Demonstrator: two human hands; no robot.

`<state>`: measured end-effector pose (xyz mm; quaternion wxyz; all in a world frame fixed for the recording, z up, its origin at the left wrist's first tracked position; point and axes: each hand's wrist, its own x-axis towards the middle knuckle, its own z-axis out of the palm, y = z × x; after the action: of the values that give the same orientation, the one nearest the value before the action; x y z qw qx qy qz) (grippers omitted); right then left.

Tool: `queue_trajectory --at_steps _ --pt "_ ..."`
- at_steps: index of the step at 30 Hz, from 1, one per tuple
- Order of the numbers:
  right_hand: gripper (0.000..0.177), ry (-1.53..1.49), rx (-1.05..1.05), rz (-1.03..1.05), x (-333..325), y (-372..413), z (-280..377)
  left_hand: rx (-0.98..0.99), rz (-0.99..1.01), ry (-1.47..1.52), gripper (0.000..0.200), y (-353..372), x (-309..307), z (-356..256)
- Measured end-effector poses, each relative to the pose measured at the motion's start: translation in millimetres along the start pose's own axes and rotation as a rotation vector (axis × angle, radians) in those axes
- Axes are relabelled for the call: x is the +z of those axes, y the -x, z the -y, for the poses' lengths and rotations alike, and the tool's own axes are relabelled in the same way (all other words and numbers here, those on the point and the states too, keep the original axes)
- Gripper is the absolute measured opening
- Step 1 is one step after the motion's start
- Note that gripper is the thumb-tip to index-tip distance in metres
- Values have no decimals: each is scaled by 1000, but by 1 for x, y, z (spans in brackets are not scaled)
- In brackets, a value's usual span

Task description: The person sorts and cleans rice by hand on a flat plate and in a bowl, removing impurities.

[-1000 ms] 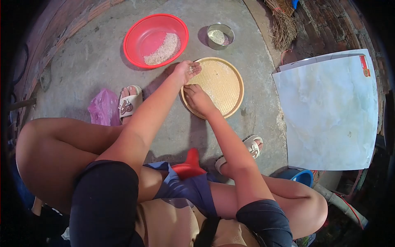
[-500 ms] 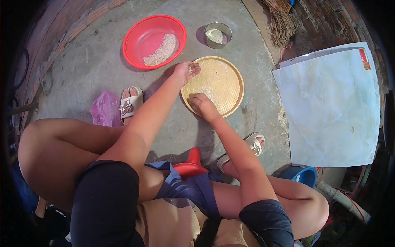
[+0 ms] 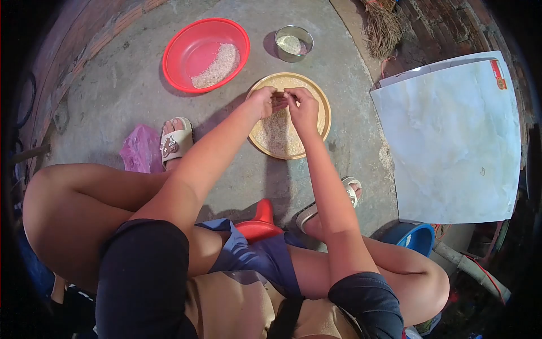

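Both my hands are raised over a round yellow woven tray (image 3: 319, 107) with pale rice grains (image 3: 276, 133) scattered across it. My left hand (image 3: 265, 103) is cupped near the tray's upper left, its palm turned inward, with a few grains in it as far as I can see. Close against its fingertips, my right hand (image 3: 305, 108) has thumb and fingers pinched together. Whatever lies in that pinch is too small to make out.
Beyond the tray stand a red basin (image 3: 183, 53) with a heap of rice and a metal bowl (image 3: 294, 44) with pale contents. A pink plastic bag (image 3: 141, 151) lies by my left foot. On the right are a large marbled sheet (image 3: 451, 141), a blue basin (image 3: 415, 240) and a straw broom (image 3: 381, 28).
My right hand has risen from the grains on the tray's lower left up to my left hand. The left hand has moved slightly, and its fingers now curl more.
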<state>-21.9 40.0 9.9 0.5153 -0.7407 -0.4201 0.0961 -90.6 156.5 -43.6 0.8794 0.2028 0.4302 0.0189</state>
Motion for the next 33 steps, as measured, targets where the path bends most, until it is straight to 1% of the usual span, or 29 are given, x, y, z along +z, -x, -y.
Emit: queue_trajectory --at_steps 3,5,6,9,12,14,15,16,17,18,20,21,22,24,25,28,30,33 --pt "11 60 -55 21 -1 0 -2 33 5 25 25 13 18 5" --pt "12 70 27 123 -1 4 -4 21 6 27 24 7 17 5" --pt "12 70 29 121 0 6 -5 11 7 29 24 4 17 5" --pt "14 -8 2 137 0 11 -6 -43 50 35 23 0 12 3" --pt "16 -71 45 190 -4 10 -3 -44 28 33 24 -2 6 5" --pt "17 54 2 196 -10 9 -5 -50 8 33 25 -4 2 4" --pt "17 54 2 195 -13 10 -5 -53 -11 37 26 -4 -1 3" --pt "18 122 -53 228 -17 13 -8 -53 -10 36 26 -3 -2 1" --pt "19 190 -109 262 -20 16 -10 -45 -28 77 28 -1 -4 -1" --pt "19 192 -109 262 -21 23 -11 -36 -46 117 29 0 -5 -3" --pt "27 278 -204 439 -24 45 -18 -14 -64 119 30 0 -8 -4" --pt "30 287 -255 469 -24 57 -22 8 -84 120 30 -1 -10 -5" --pt "30 287 -255 469 -25 66 -22 9 -84 119 30 -1 -11 -4" --pt "32 239 -266 613 -27 81 -22 52 -98 127 28 -2 -15 -3" --pt "35 292 -292 586 -27 89 -20 51 -99 127 28 -2 -17 -2" --pt "34 292 -317 530 -22 98 -20 50 -102 105 26 1 -17 1" --pt "33 292 -310 537 -16 103 -22 46 -137 64 26 11 -11 1" --pt "29 288 -295 527 -10 106 -31 32 -103 63 25 -1 -18 4"
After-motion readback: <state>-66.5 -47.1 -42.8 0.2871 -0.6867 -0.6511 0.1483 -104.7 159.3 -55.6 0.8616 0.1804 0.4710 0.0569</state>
